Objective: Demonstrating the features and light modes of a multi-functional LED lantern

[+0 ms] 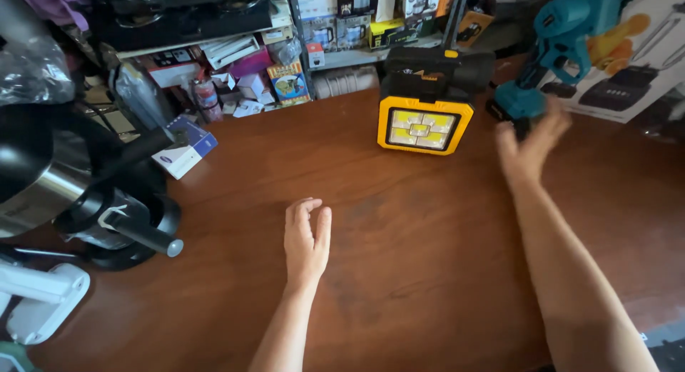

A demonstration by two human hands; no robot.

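Nothing is held yet. The right hand (pixel 529 147), fingers spread, reaches the teal power tool (pixel 560 51) at upper right; the left hand (pixel 307 242) lies loosely open on the worktop (pixel 428 272), beside neither tool nor work light (pixel 424 122).

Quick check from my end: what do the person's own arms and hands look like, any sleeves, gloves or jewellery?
Both arms are bare up to the frame's edge, no sleeves in view. The left hand and right hand wear no gloves; no rings, watch or bracelet show. The right hand is motion-blurred, so small details there are unclear.

Work light (pixel 424 126) stands mid-table (pixel 399 272); power tool (pixel 549 51) just to its right, right hand (pixel 529 147) before it; left hand (pixel 307 240) on table, nearer front.
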